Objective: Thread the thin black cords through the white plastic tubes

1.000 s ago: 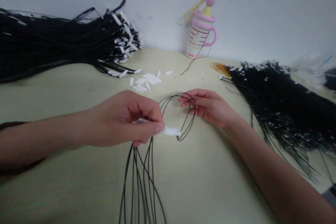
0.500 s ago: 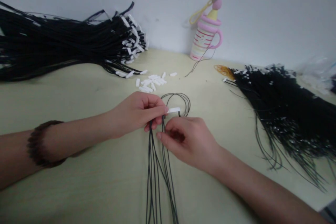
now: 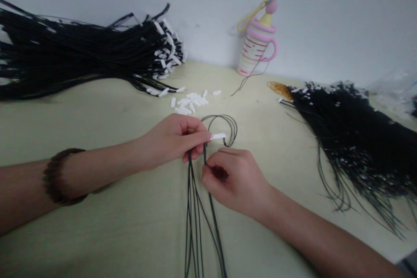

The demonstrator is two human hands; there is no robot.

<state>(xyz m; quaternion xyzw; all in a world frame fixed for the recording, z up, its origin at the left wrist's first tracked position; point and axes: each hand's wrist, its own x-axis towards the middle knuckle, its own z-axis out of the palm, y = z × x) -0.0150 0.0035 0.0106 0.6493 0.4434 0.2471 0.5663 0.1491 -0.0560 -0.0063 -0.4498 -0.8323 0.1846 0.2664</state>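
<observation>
My left hand [image 3: 187, 139] is closed, pinching one end of a white plastic connector [image 3: 218, 136] between thumb and forefinger. Black wires [image 3: 195, 208] hang from under that hand towards the front of the table. From the connector's right end thin wires curve up in a loop [image 3: 233, 124] and back towards the left hand. Just below the connector, my right hand [image 3: 233, 178] has thumb and forefinger pressed together on some of the wires, which run on down beneath it. Its other fingers are curled, and exactly how many wires it grips is hidden.
Loose white connectors [image 3: 192, 102] lie behind my hands. At the back left is a big bundle of black cables [image 3: 97, 54] with white ends; another wire bundle [image 3: 361, 126] lies on the right. A pink cup [image 3: 256, 47] stands by the wall, near a plastic bag [image 3: 397, 93].
My right thumb and forefinger have closed on the wires below the connector, drawing the separate strands there together. The left hand keeps its pinch. The whole view has shifted slightly.
</observation>
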